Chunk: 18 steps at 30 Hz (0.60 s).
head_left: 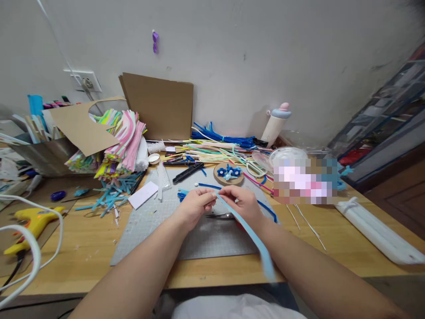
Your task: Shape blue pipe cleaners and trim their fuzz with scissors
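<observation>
My left hand (196, 207) is closed in a pinch at the upper end of a light blue strip (257, 246), above the mat. Close beside it, my right hand (245, 206) is also closed on the strip, whose loose end hangs down over my right forearm and is blurred. Dark and light blue fuzzy pieces (182, 195) show just past my left hand; whether it holds them I cannot tell. A dark blue pipe cleaner (268, 210) curves behind my right hand. Under the hands lie scissors (221, 216), partly hidden.
Blue flowers sit on a round wooden disc (219, 177) beyond the hands. The grey cutting mat (149, 239) also carries black pens (188, 172). Bundled pipe cleaners (124, 141), a yellow glue gun (33, 221) and a white cable stand left; a bottle (275, 126) is behind.
</observation>
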### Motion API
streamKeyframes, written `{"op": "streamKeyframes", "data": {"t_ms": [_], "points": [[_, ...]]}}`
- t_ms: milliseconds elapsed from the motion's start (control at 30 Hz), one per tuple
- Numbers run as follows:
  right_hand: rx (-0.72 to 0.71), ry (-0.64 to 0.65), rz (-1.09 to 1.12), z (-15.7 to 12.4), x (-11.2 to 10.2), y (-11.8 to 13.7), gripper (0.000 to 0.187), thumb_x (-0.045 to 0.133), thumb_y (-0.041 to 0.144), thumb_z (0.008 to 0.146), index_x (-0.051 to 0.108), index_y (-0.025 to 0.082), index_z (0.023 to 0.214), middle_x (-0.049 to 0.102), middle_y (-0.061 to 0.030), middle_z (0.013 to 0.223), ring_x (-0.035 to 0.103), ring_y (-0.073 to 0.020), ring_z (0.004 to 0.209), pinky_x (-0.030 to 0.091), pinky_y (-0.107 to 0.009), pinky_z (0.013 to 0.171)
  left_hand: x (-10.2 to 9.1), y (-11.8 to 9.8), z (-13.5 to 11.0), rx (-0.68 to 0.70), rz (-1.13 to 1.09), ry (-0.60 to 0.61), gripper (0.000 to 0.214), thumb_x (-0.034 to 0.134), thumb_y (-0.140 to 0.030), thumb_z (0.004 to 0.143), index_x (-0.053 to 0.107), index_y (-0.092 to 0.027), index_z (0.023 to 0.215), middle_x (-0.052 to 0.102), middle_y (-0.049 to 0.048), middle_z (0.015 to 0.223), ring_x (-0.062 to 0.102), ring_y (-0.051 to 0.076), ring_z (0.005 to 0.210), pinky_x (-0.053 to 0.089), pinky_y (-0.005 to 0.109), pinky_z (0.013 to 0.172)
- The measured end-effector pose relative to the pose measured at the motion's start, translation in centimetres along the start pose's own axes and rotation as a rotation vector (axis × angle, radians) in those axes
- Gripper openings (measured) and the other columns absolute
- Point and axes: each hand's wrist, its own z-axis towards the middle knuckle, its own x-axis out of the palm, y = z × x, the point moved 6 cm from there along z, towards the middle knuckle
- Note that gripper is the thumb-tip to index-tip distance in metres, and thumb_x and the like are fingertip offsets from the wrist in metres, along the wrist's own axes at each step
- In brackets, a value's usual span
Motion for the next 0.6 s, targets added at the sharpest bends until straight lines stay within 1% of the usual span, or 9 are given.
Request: {"op": "streamKeyframes", "data": {"t_ms": [100,200,300,367,467,533,567,600], "points": [[0.198,-0.03,0.175,-0.4,0.7,-1.1,0.016,0.056,0.033,0.082,0.062,0.018,0.083,0.062,-0.0002,0.065,0.052,-0.0098,0.049,0.041,-0.021,0.047,-0.3,-0.6,-0.1,0.08,0.108,-0.057,0.015,0.061,-0.028,0.068,0.058,-0.013,0.067,0.047,-0.003,0.054,0.037,0.007,0.05,0.028,0.022,0.05],[0.356,-0.035,0.347,-0.9,1.4,-1.6,0.021,0.06,0.038,0.079,0.059,0.017,0.083,0.056,0.0033,0.058,0.045,-0.0073,0.042,0.036,-0.019,0.039,-0.5,-1.3,-0.4,0.174,0.236,-0.117,0.012,0.061,-0.026,0.068,0.059,-0.015,0.071,0.053,-0.002,0.059,0.043,0.01,0.055,0.033,0.024,0.055],[0.412,-0.015,0.483,-1.0,1.8,-1.5,0.022,0.06,0.038,0.079,0.056,0.017,0.081,0.051,0.0054,0.052,0.043,-0.0065,0.039,0.034,-0.017,0.037,-0.4,-2.3,-0.9,0.281,0.359,-0.147,0.008,0.059,-0.023,0.069,0.06,-0.017,0.073,0.057,-0.0008,0.067,0.047,0.012,0.061,0.036,0.025,0.061],[0.473,0.007,0.591,-1.1,2.1,-1.5,0.021,0.06,0.036,0.079,0.053,0.017,0.076,0.049,0.0064,0.049,0.041,-0.0057,0.036,0.031,-0.017,0.035,-0.3,-3.1,-1.4,0.355,0.426,-0.147,0.004,0.059,-0.019,0.069,0.061,-0.018,0.072,0.058,-0.0002,0.073,0.05,0.013,0.07,0.037,0.026,0.068],[0.59,0.086,0.824,-1.3,3.0,-1.4,0.022,0.06,0.034,0.078,0.048,0.017,0.071,0.045,0.0081,0.048,0.037,-0.0038,0.034,0.026,-0.015,0.033,0.3,-4.3,-2.1,0.479,0.516,-0.081,0.007,0.06,-0.015,0.067,0.062,-0.019,0.071,0.059,0.0007,0.08,0.051,0.015,0.082,0.036,0.027,0.08],[0.601,0.14,0.892,-1.3,3.1,-1.0,0.022,0.06,0.034,0.078,0.048,0.017,0.072,0.046,0.0079,0.049,0.036,-0.0037,0.034,0.024,-0.015,0.033,0.3,-4.7,-2.2,0.493,0.489,-0.041,0.007,0.06,-0.015,0.067,0.062,-0.019,0.072,0.058,0.0009,0.08,0.051,0.016,0.083,0.036,0.028,0.082],[0.578,0.147,0.863,-1.3,2.9,-0.8,0.022,0.06,0.036,0.079,0.048,0.018,0.073,0.047,0.0073,0.05,0.037,-0.0042,0.034,0.025,-0.016,0.033,0.3,-4.6,-2.1,0.466,0.441,-0.027,0.005,0.061,-0.016,0.068,0.062,-0.018,0.073,0.057,0.001,0.08,0.05,0.015,0.082,0.036,0.028,0.08],[0.529,0.121,0.788,-1.2,2.4,-0.6,0.022,0.059,0.037,0.08,0.049,0.018,0.075,0.049,0.0064,0.051,0.038,-0.0052,0.035,0.027,-0.017,0.033,0.1,-4.4,-1.9,0.416,0.371,-0.014,0.005,0.061,-0.018,0.069,0.061,-0.018,0.073,0.057,0.0009,0.079,0.05,0.015,0.079,0.036,0.027,0.078]]}}
